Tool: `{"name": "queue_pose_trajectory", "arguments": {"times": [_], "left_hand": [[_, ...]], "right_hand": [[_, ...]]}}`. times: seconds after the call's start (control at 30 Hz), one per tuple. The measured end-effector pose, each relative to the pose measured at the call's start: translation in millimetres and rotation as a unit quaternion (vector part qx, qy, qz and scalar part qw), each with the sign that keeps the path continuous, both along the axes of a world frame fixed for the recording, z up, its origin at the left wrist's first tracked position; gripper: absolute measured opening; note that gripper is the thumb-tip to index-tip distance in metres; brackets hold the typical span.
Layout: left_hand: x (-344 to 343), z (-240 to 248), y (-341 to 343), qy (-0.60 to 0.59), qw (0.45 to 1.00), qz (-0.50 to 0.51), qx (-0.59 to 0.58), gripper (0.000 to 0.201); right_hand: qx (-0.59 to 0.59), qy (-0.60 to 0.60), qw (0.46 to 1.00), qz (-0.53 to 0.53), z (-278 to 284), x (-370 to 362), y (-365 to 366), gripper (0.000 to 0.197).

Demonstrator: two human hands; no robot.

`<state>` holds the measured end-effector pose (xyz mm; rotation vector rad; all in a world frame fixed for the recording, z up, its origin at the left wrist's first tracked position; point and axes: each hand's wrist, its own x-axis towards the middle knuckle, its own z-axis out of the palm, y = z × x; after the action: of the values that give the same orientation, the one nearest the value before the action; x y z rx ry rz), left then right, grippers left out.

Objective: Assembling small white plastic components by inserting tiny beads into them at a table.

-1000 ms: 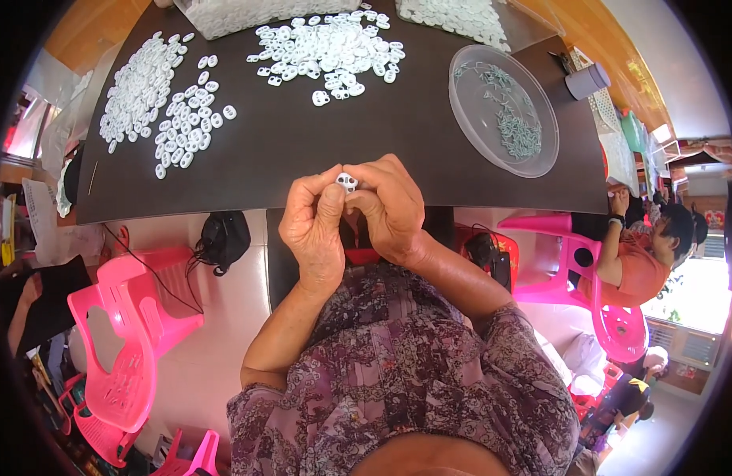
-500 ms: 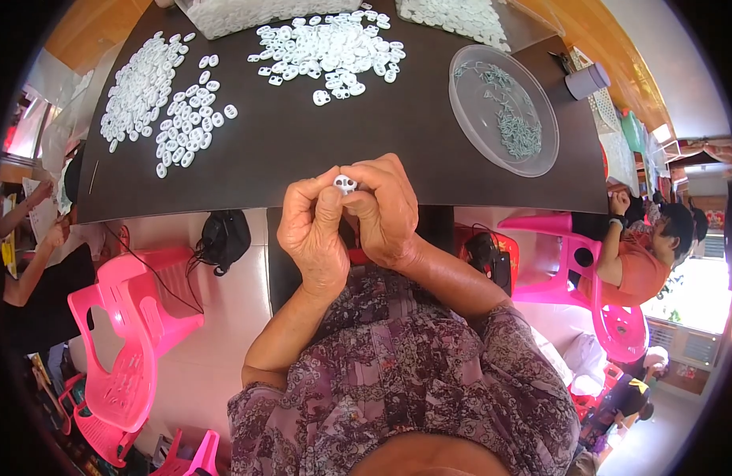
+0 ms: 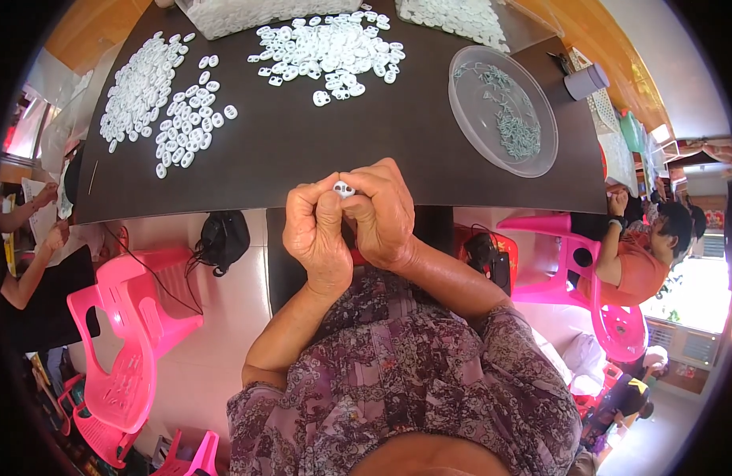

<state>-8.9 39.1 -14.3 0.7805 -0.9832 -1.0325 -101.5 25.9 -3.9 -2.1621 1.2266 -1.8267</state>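
Note:
Between my two hands, at the near edge of the dark table (image 3: 302,135), I pinch a small white plastic piece with dark holes (image 3: 344,190). My left hand (image 3: 317,230) grips it between thumb and fingertips on its left side. Opposite it, the thumb and curled fingers of my right hand (image 3: 382,210) press on the piece's right side. My fingers partly cover it, so its full shape is hidden. Beyond my hands lies a heap of loose white pieces with holes (image 3: 330,47). At left are two groups of white oval pieces (image 3: 140,95).
A round clear tray (image 3: 481,143) at right holds small grey-green parts. Clear bins of white pieces (image 3: 453,20) stand at the back. A grey-lidded container (image 3: 586,82) sits at the right edge. Pink chairs (image 3: 136,317) flank me, and a person in orange (image 3: 643,254) sits at right.
Both hands stay closed on the white piece. My left hand has shifted slightly to the right, and the fingers have squeezed a little closer together around the piece.

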Motion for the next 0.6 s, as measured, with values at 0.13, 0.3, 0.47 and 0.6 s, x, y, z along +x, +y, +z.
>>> {"name": "queue_pose_trajectory", "arguments": {"times": [0.13, 0.3, 0.47, 0.6], "left_hand": [[-1, -1, 0, 0.005, 1.0, 0.005, -0.005, 0.018], [-2, 1, 1, -0.034, 0.999, 0.023, 0.006, 0.022], [-5, 4, -3, -0.049, 0.997, 0.049, -0.014, 0.019], [-3, 12, -8, -0.084, 0.995, 0.051, -0.032, 0.015]], "right_hand": [[-0.014, 0.002, 1.0, -0.007, 0, 2, -1, 0.018], [-0.034, 0.017, 0.999, -0.016, -2, 3, -3, 0.015], [-0.035, 0.024, 0.999, -0.012, 3, 3, -5, 0.019], [-0.029, 0.038, 0.999, -0.018, 8, -2, -8, 0.013]]}}
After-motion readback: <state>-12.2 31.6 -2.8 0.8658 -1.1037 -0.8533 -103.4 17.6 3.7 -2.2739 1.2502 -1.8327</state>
